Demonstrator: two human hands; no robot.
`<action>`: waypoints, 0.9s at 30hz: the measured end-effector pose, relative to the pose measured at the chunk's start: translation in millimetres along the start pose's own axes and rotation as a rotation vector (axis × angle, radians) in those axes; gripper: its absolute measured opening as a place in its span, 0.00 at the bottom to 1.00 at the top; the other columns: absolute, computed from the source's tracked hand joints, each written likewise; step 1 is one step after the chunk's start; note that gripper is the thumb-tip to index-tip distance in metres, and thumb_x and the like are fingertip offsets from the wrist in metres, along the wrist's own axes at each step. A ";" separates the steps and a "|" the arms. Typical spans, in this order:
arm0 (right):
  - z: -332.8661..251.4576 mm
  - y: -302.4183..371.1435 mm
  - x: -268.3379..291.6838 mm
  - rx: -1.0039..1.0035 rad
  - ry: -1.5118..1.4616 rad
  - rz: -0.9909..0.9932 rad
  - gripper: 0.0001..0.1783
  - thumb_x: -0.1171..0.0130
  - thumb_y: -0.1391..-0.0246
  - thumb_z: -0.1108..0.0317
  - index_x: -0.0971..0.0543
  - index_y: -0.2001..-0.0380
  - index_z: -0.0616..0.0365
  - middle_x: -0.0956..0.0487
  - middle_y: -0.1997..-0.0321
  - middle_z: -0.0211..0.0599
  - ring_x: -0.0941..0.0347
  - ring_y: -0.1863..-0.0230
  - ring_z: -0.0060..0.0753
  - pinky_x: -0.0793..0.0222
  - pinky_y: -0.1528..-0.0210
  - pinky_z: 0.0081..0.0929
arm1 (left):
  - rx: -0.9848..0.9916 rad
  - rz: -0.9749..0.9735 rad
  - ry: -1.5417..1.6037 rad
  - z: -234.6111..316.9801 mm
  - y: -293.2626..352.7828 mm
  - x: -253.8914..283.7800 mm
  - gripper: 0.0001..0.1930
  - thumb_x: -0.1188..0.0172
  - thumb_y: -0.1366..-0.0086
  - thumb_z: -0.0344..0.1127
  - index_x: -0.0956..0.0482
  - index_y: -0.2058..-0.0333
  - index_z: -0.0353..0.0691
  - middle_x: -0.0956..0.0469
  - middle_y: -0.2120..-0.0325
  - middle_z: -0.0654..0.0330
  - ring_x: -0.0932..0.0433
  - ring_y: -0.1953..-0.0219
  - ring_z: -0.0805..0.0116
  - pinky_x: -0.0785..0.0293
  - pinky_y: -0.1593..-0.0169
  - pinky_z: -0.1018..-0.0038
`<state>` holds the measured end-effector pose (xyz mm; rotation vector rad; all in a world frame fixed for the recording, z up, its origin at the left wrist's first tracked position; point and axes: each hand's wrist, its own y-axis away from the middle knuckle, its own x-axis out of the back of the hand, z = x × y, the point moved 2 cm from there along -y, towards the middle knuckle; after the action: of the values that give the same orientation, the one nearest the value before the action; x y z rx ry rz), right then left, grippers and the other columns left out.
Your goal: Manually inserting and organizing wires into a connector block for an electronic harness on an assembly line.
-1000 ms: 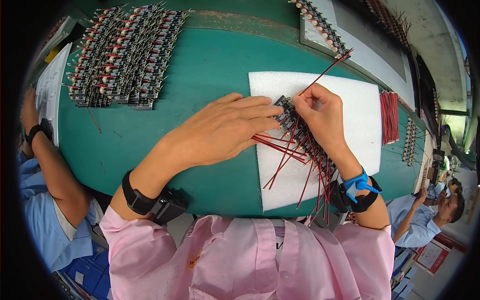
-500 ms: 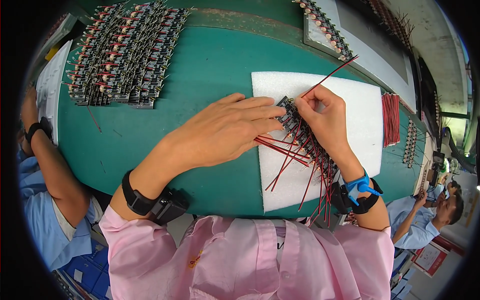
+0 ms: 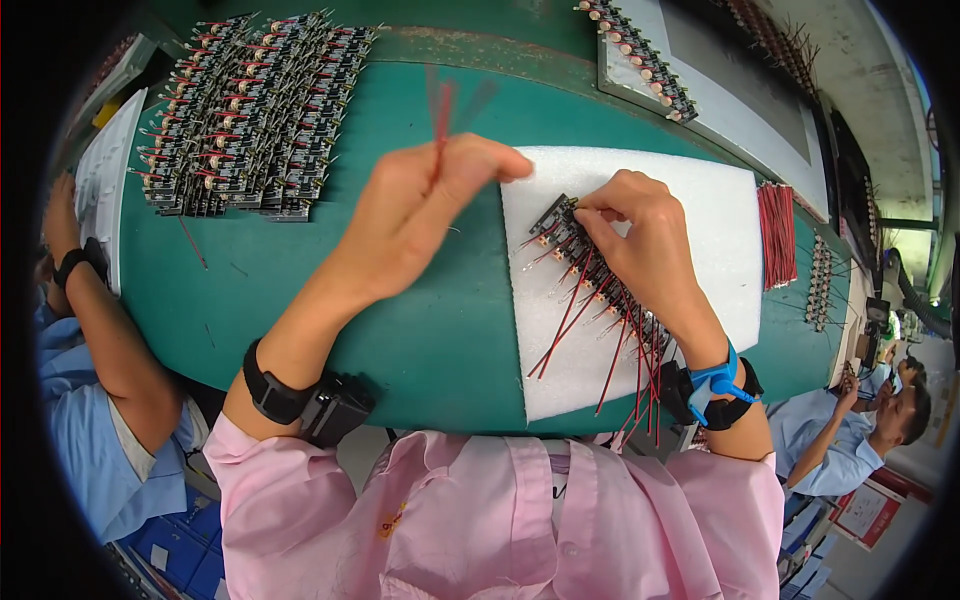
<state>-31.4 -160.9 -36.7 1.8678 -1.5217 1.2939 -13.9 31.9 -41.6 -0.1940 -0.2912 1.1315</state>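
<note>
A strip of dark circuit boards point(image 3: 565, 225) lies slantwise on a white foam sheet point(image 3: 710, 260). Several thin red and black wires point(image 3: 575, 320) stick out from it toward me. At the strip's far end, my right hand point(image 3: 645, 225) is closed, thumb and forefinger pinched at the board's edge. My left hand point(image 3: 415, 205) is raised over the green table, left of the foam and apart from the strip. Blurred red wires point(image 3: 443, 115) stand up out of its curled fingers, while one fingertip points right.
Stacked circuit board strips point(image 3: 250, 120) fill the table's far left. A bundle of red wires point(image 3: 777, 235) and a small board strip point(image 3: 820, 285) lie right of the foam. Another strip point(image 3: 640, 60) rests on a metal ledge. Co-workers sit on both sides.
My left hand has lifted off the strip and moved up and left, carrying wires. My right hand has shifted slightly left; the long wire above it no longer shows there.
</note>
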 end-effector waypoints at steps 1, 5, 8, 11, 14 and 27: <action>-1.6 -0.8 1.4 0.000 0.003 0.006 0.03 0.43 0.66 0.79 0.25 0.81 0.66 0.29 0.81 0.38 0.34 0.79 0.32 0.38 0.75 0.24 | -0.006 -0.003 -0.001 -0.5 -1.3 0.7 0.13 0.57 0.39 0.36 0.27 0.67 0.33 0.26 0.70 0.58 0.28 0.67 0.70 0.35 0.63 0.77; -11.1 -3.8 5.8 0.150 0.146 -0.019 0.04 0.44 0.65 0.78 0.25 0.80 0.65 0.29 0.81 0.39 0.34 0.79 0.34 0.38 0.74 0.27 | 0.136 0.098 -0.016 -2.2 -1.0 4.7 0.19 0.61 0.37 0.41 0.26 0.71 0.31 0.29 0.81 0.62 0.33 0.81 0.78 0.37 0.75 0.83; -14.1 -3.4 10.2 0.202 0.244 -0.127 0.04 0.46 0.62 0.77 0.25 0.77 0.65 0.28 0.80 0.40 0.33 0.77 0.35 0.37 0.73 0.27 | 0.235 0.025 -0.045 -5.9 -0.2 1.0 0.19 0.60 0.38 0.43 0.26 0.71 0.32 0.32 0.85 0.65 0.38 0.85 0.81 0.42 0.80 0.84; -7.5 4.5 22.9 0.065 0.055 -0.001 0.05 0.48 0.60 0.76 0.26 0.77 0.66 0.28 0.80 0.40 0.32 0.77 0.32 0.37 0.74 0.25 | 0.228 0.005 -0.091 -9.0 -2.3 -4.3 0.20 0.60 0.38 0.43 0.26 0.72 0.32 0.33 0.86 0.64 0.38 0.85 0.79 0.41 0.80 0.82; -3.1 27.9 49.6 -0.096 -0.041 0.100 0.05 0.49 0.57 0.74 0.27 0.77 0.67 0.28 0.81 0.40 0.32 0.79 0.28 0.37 0.75 0.23 | 0.233 -0.032 -0.165 -12.6 -3.4 -6.6 0.20 0.60 0.38 0.43 0.26 0.72 0.32 0.34 0.86 0.65 0.39 0.85 0.80 0.42 0.80 0.82; 12.7 158.9 43.2 -0.944 -0.921 0.044 0.12 0.52 0.50 0.66 0.31 0.72 0.67 0.26 0.80 0.41 0.36 0.93 0.23 0.41 0.91 0.15 | 0.282 -0.154 -0.436 -13.6 -0.6 -22.8 0.16 0.50 0.43 0.41 0.29 0.77 0.30 0.41 0.89 0.69 0.45 0.83 0.82 0.48 0.81 0.81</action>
<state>-172.9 -245.7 -43.9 1.7431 -2.0405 -0.4307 -17.9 10.8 -57.3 0.3249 -0.5183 1.0407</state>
